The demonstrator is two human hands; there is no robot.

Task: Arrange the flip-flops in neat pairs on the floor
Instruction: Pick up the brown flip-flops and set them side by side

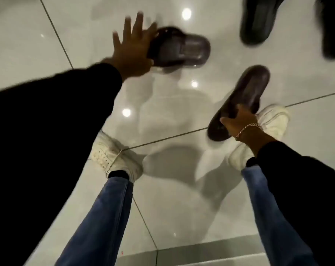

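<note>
Head view, looking down past both legs onto a glossy pale tiled floor (172, 104) crossed by dark grout lines.

The left hand (133, 48) reaches forward with its fingers (127, 25) spread wide and blurred. Its palm edge overlaps the near end of a brown slide (179, 49) lying flat on the floor, strap up, long axis running left to right. Whether the hand touches that slide or only hovers in front of it cannot be told through the blur.

The right hand (239, 120), with a chain bracelet (249, 128) at the wrist, is closed on the heel end of a second brown slide (241, 98), thumb on the upper face. This slide is tilted, toe pointing up and away to the right, and whether it is off the tile is unclear. Its heel end sits just above a grout line, and it overlaps the right white sneaker (268, 127) behind it.

Two black slides lie at the top right: one (258, 18) cut by the top edge, the other (333, 27) cut by the right edge, close together and well apart from the brown ones.

Open tile lies between the two brown slides and down the middle between the sneakers; the left sneaker (114, 156) stands on a grout crossing. At the bottom right a grey strip (201, 250) borders the tiles.

No containers show.
</note>
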